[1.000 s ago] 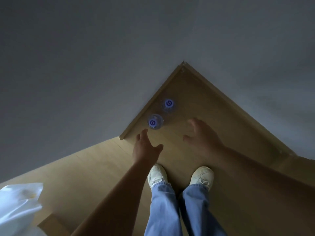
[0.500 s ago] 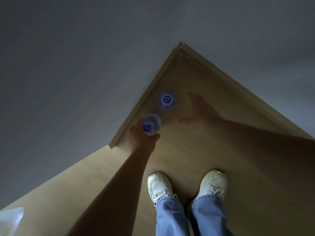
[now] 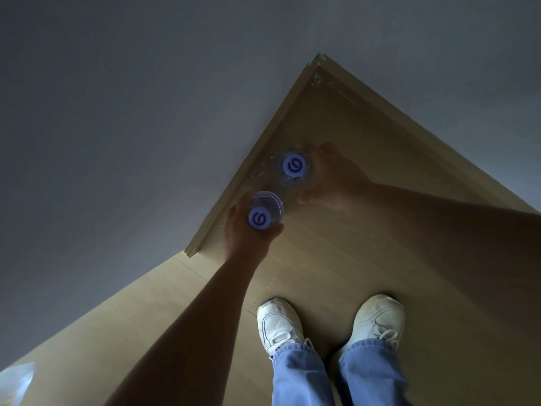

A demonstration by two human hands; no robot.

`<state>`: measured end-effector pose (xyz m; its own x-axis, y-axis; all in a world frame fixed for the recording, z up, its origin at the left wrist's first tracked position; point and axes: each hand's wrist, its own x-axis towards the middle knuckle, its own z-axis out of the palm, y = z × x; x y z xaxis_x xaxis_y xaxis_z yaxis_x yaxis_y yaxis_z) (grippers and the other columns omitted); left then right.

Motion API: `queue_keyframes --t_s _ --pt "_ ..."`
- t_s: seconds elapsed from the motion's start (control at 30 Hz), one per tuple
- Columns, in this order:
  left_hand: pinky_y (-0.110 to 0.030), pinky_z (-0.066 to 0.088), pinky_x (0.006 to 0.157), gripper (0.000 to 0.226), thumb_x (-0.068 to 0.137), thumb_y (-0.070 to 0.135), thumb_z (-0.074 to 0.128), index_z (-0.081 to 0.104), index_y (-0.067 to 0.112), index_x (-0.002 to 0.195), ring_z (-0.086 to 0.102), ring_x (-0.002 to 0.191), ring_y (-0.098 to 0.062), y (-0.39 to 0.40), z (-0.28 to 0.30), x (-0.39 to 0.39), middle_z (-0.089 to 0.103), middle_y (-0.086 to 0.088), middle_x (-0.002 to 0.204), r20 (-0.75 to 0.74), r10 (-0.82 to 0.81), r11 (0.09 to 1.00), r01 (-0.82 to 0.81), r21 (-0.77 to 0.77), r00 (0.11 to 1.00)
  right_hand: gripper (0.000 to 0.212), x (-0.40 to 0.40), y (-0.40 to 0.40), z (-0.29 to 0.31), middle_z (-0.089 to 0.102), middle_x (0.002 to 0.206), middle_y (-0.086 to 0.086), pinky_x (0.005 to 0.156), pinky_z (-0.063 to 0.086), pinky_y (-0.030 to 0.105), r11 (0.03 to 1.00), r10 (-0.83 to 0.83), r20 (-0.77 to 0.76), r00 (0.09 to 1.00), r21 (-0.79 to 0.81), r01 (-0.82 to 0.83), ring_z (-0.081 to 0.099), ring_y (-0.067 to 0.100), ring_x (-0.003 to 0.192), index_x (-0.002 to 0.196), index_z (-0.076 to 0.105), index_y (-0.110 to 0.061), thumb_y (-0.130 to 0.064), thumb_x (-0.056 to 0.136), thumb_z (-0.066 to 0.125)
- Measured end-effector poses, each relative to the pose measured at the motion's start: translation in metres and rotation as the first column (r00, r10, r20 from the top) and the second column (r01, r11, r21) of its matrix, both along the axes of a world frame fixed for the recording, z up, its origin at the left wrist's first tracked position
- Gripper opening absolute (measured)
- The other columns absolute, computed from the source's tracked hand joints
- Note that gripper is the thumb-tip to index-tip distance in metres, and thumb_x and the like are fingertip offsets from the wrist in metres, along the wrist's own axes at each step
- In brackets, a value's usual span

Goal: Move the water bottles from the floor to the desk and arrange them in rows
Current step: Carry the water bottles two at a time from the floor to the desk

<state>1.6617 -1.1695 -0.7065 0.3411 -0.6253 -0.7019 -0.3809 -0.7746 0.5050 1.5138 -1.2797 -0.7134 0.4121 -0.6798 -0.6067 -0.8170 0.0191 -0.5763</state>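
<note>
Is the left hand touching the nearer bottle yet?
Touching. The head view shows the left hand with fingers and thumb curled round the nearer bottle.

Blue jeans (image 3: 336,376), white sneakers (image 3: 281,326)

Two water bottles stand on the floor (image 3: 366,259) in the corner where two walls meet. The nearer bottle (image 3: 265,213) lies at 7 o'clock from the farther bottle (image 3: 293,167), just beside it. The left hand (image 3: 244,234) wraps the nearer one from 7 o'clock; the right hand (image 3: 333,178) wraps the farther from 3 o'clock. Two shoes (image 3: 279,325) stand at 6 o'clock, well behind both bottles.
</note>
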Motion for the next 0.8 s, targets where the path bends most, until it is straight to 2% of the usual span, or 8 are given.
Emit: queue_keyframes --t_s 0.13,0.27,0.37,0.5,0.63,0.7,0.8 --pt "-0.041 0.049 0.094 0.064 0.067 0.017 0.082 0.054 0.009 0.124 0.059 0.108 -0.026 0.002 -0.001 0.002 0.061 -0.011 0.118 0.038 -0.022 1.000 0.022 -0.002 0.999 0.096 0.006 0.002 0.002 0.036 0.137 0.007 0.094 0.042 0.032 0.999 -0.005 0.027 1.000 -0.052 0.007 0.048 0.025 0.120 0.145 0.027 -0.024 -0.019 0.067 0.082" --pt "-0.041 0.051 0.092 0.061 0.067 0.018 0.082 0.056 0.008 0.122 0.060 0.106 -0.026 0.000 0.000 0.004 0.063 -0.013 0.115 0.041 -0.038 0.999 0.038 0.000 0.998 0.090 0.013 0.000 0.002 0.035 0.139 0.008 0.097 0.038 0.028 0.999 -0.005 0.037 0.999 -0.051 0.007 0.046 0.024 0.122 0.145 0.027 -0.022 -0.018 0.072 0.079" --pt "-0.039 0.051 0.092 0.061 0.067 0.021 0.082 0.056 0.012 0.123 0.060 0.105 -0.023 0.003 0.001 0.005 0.064 -0.009 0.114 0.071 -0.073 0.997 0.073 0.003 0.995 0.083 0.017 -0.001 0.004 0.038 0.138 0.007 0.093 0.037 0.026 0.998 -0.024 0.027 0.999 -0.056 0.025 0.047 0.023 0.122 0.143 0.031 -0.020 -0.019 0.074 0.077" --pt "-0.037 0.053 0.086 0.059 0.065 0.025 0.083 0.060 0.012 0.117 0.063 0.097 -0.022 0.009 0.014 0.011 0.067 -0.007 0.106 0.102 -0.088 0.996 0.090 -0.009 0.991 0.076 0.010 0.006 0.015 0.041 0.138 0.007 0.092 0.039 0.030 0.996 0.038 -0.029 0.999 -0.081 -0.040 0.049 0.026 0.121 0.142 0.034 -0.019 -0.021 0.077 0.074" --pt "-0.040 0.054 0.085 0.062 0.063 0.026 0.084 0.060 0.013 0.118 0.064 0.097 -0.022 0.025 0.040 0.012 0.068 -0.005 0.107 0.101 -0.065 0.997 0.068 -0.032 0.993 0.070 -0.007 0.026 0.041 0.044 0.128 0.008 0.081 0.039 0.030 0.988 0.078 -0.111 0.991 -0.121 -0.091 0.048 0.027 0.114 0.136 0.041 -0.021 -0.021 0.075 0.076" --pt "-0.039 0.053 0.086 0.070 0.062 0.031 0.084 0.055 0.021 0.126 0.063 0.101 -0.020 0.033 0.055 0.008 0.065 -0.001 0.113 0.140 -0.069 0.997 0.071 -0.010 0.988 0.067 -0.015 0.037 0.063 0.044 0.121 0.008 0.080 0.043 0.032 0.993 0.030 -0.071 0.997 -0.113 -0.038 0.047 0.025 0.109 0.130 0.047 -0.019 -0.018 0.071 0.079" --pt "-0.034 0.052 0.085 0.076 0.059 0.039 0.084 0.052 0.031 0.128 0.062 0.101 -0.017 0.043 0.088 0.004 0.064 0.005 0.116 0.189 -0.065 0.997 0.058 0.044 0.980 0.058 -0.024 0.052 0.104 0.043 0.108 0.003 0.075 0.050 0.034 0.995 -0.025 0.086 0.996 -0.098 0.034 0.051 0.021 0.097 0.114 0.056 -0.012 -0.011 0.063 0.083"
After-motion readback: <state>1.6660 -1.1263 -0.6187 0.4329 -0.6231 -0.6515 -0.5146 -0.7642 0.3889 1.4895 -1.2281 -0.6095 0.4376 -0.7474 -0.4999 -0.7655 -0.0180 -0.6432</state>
